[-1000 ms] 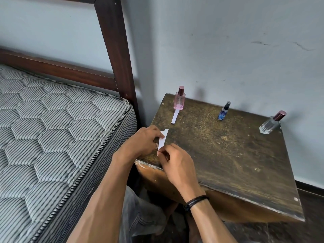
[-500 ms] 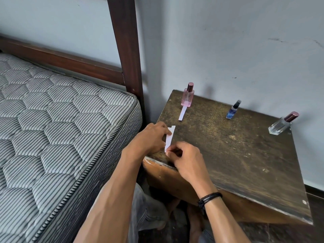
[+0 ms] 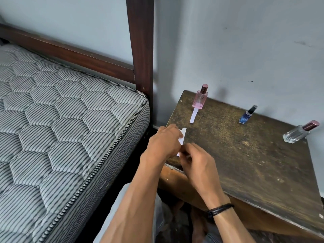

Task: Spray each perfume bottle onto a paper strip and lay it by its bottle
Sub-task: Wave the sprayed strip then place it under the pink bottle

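Observation:
Three perfume bottles stand along the back of a worn wooden table [image 3: 245, 155]: a pink bottle [image 3: 199, 98] at the left, a small blue bottle [image 3: 247, 115] in the middle, a clear bottle [image 3: 298, 132] with a maroon cap at the right. A white paper strip [image 3: 193, 116] lies in front of the pink bottle. Near the table's front left corner, my left hand [image 3: 163, 142] and my right hand [image 3: 196, 160] both pinch a small stack of white paper strips [image 3: 182, 136]; its lower part is hidden by my fingers.
A bed with a striped quilted mattress [image 3: 61, 128] lies to the left, with a dark wooden post [image 3: 140, 50] between it and the table. A grey wall stands right behind the bottles. My knees are below the table's front edge.
The view has shifted, so everything sits further right and lower. My hands stay together on the paper strips, with the right fingers working at the lower end.

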### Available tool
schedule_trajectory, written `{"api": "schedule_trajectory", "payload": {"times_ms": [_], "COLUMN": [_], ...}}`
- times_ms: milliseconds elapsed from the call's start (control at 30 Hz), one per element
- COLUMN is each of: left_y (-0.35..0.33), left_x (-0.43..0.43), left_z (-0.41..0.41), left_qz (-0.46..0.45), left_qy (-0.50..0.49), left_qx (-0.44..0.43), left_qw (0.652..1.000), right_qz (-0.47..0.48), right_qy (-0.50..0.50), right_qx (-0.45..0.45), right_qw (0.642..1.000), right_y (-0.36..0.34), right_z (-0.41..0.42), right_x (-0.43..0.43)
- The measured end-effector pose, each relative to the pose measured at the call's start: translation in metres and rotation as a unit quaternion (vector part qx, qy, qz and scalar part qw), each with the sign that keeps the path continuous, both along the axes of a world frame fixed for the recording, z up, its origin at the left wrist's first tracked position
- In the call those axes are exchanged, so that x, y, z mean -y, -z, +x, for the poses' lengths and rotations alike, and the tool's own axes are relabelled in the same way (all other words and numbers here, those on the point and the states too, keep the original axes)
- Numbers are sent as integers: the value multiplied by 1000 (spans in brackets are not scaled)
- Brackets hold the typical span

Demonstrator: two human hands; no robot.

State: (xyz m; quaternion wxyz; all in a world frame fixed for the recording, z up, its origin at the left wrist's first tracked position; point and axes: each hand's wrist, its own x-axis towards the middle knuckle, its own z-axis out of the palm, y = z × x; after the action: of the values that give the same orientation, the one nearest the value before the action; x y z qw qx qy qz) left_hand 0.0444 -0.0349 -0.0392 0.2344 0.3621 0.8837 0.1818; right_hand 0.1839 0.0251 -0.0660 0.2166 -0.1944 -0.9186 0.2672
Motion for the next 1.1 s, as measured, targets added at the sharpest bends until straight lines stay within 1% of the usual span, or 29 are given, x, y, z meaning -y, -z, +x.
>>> {"api": "schedule_trajectory", "payload": {"times_ms": [100, 200, 333, 400, 533, 800, 1000, 1100], "left_y": [0, 0, 0, -1, -4, -2, -5, -7], "left_x": [4, 8, 9, 9, 10, 7, 7, 7], "left_z": [-8, -11, -12, -14, -14, -16, -18, -15], "left_qz": [10, 18, 5, -1, -11, -14, -5, -12], "left_qy": [4, 13, 23, 28, 45, 43, 32, 47], "left_qx": [30, 42, 31, 29, 29, 23, 33, 24], "left_qw": [999, 999, 999, 999, 999, 999, 999, 999], "right_qz": [-46, -131, -262, -300, -356, -389, -357, -348], "right_qy": [11, 42, 70, 75, 79, 81, 67, 71], "right_qx": [2, 20, 54, 54, 27, 8, 24, 31], "right_qw": [999, 990, 961, 949, 931, 917, 931, 934], "right_y": [1, 1, -1, -1, -2, 3, 2, 5], "right_z": [-4, -8, -9, -9, -7, -7, -9, -8], "right_x": [1, -2, -13, -15, -18, -21, -20, -19]}}
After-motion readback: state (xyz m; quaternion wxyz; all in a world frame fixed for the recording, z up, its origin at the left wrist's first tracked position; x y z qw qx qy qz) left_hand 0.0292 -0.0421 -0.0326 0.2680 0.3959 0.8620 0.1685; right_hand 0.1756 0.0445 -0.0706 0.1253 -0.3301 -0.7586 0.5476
